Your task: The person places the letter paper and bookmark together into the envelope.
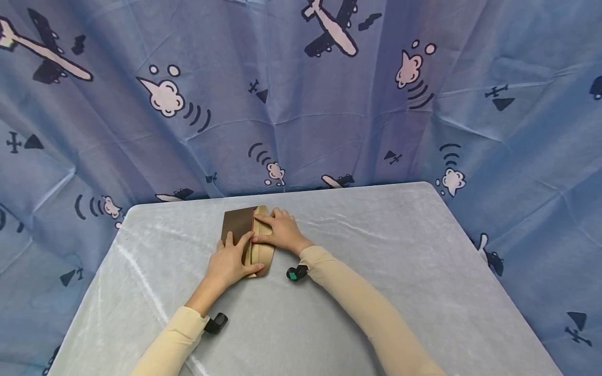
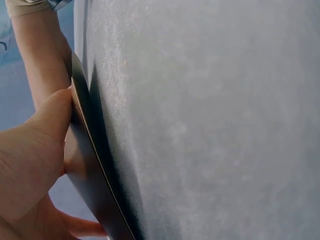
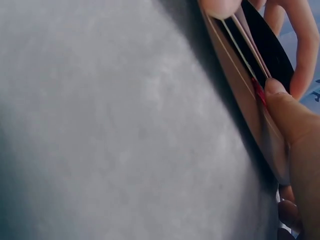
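A folder-like item of stiff card lies toward the back left of the table, dark brown on its left and gold on its right. Along the seam runs a thin red edge. My left hand holds it from the near side, fingers spread over the brown panel and seam, thumb on the gold part. From the right, my right hand holds it with thumb and index finger at the seam. In the right wrist view a gap shows between the layers, with a red bit beside the right thumb. What lies inside is mostly hidden.
A pale grey cloth covers the table. Behind it hangs a blue curtain with aeroplane prints. Each wrist wears a small black camera, the left one close above the cloth.
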Motion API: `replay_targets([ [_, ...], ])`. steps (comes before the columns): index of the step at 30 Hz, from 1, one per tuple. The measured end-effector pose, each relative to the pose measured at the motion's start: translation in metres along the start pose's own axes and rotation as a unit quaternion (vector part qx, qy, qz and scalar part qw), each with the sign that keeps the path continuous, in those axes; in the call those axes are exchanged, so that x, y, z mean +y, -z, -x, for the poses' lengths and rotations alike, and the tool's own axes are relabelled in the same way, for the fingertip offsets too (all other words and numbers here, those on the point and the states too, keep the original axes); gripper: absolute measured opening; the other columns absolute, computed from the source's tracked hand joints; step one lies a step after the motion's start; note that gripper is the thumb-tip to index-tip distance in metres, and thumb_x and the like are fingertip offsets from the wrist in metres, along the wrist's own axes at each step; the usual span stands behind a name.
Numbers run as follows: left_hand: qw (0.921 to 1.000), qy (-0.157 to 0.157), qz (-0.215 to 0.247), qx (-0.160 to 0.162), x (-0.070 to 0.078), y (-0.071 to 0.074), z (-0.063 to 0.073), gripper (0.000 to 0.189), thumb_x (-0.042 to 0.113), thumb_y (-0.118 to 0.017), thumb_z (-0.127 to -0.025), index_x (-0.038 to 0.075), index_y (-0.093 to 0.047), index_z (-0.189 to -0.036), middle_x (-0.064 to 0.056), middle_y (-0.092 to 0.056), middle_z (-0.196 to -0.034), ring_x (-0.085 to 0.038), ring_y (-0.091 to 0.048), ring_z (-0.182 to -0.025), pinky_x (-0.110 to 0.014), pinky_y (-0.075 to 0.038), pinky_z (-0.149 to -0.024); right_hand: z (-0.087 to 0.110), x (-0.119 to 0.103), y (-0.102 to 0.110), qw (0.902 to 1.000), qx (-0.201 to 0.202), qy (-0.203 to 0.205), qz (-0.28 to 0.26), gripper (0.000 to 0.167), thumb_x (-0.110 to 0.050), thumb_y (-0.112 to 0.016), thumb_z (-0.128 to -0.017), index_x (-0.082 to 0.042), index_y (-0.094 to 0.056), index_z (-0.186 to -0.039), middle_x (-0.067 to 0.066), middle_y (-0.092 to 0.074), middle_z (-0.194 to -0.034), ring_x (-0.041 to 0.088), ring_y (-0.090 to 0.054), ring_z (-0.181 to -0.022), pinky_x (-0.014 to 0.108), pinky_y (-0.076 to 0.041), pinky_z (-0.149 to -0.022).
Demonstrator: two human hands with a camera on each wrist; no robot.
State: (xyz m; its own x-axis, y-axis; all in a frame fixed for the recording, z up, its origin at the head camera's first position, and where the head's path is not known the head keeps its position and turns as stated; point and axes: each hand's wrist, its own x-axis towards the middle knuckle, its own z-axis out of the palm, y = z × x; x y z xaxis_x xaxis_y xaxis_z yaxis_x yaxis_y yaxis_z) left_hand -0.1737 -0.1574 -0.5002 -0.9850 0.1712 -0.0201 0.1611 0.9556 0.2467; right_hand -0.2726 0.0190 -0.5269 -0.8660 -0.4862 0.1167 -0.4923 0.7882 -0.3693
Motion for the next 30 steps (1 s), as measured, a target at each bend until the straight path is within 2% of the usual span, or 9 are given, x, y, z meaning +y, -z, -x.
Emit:
replay_targets([
  [8, 1.0, 0.0, 0.002, 0.004, 0.0, 0.001, 0.0, 0.093, 0.066, -0.074, -0.075, 0.027, -0.037, -0.152, -0.04, -0.035, -0.149, -0.065, -0.043, -0.128, -0.068, -0.052, -0.079, 0.0, -0.005, -0.002, 0.9998, 0.006, -0.004, 0.016, 0.075, -0.069, -0.064, -0.082, -0.035, -0.048, -0.147, 0.003, -0.049, -0.102, 0.016, -0.038, -0.084, 0.031, -0.029, -0.073],
  [16, 1.0, -0.002, 0.003, 0.005, 0.0, 0.001, 0.0, 0.093, 0.066, -0.074, -0.075, 0.027, -0.037, -0.152, -0.04, -0.035, -0.148, -0.065, -0.044, -0.127, -0.067, -0.052, -0.077, -0.001, -0.004, -0.004, 0.9998, 0.008, -0.011, 0.012, 0.061, -0.057, -0.064, -0.089, -0.035, -0.05, -0.145, 0.004, -0.052, -0.105, 0.018, -0.042, -0.086, 0.032, -0.031, -0.074],
  [30, 1.0, 0.0, 0.003, 0.006, 0.0, 0.0, 0.0, 0.094, 0.066, -0.074, -0.075, 0.027, -0.037, -0.152, -0.04, -0.035, -0.149, -0.065, -0.043, -0.127, -0.068, -0.052, -0.077, 0.0, -0.01, -0.01, 0.9977, 0.04, -0.033, 0.042, 0.071, -0.066, -0.066, -0.082, -0.034, -0.052, -0.144, 0.002, -0.051, -0.101, 0.017, -0.04, -0.082, 0.03, -0.029, -0.071],
])
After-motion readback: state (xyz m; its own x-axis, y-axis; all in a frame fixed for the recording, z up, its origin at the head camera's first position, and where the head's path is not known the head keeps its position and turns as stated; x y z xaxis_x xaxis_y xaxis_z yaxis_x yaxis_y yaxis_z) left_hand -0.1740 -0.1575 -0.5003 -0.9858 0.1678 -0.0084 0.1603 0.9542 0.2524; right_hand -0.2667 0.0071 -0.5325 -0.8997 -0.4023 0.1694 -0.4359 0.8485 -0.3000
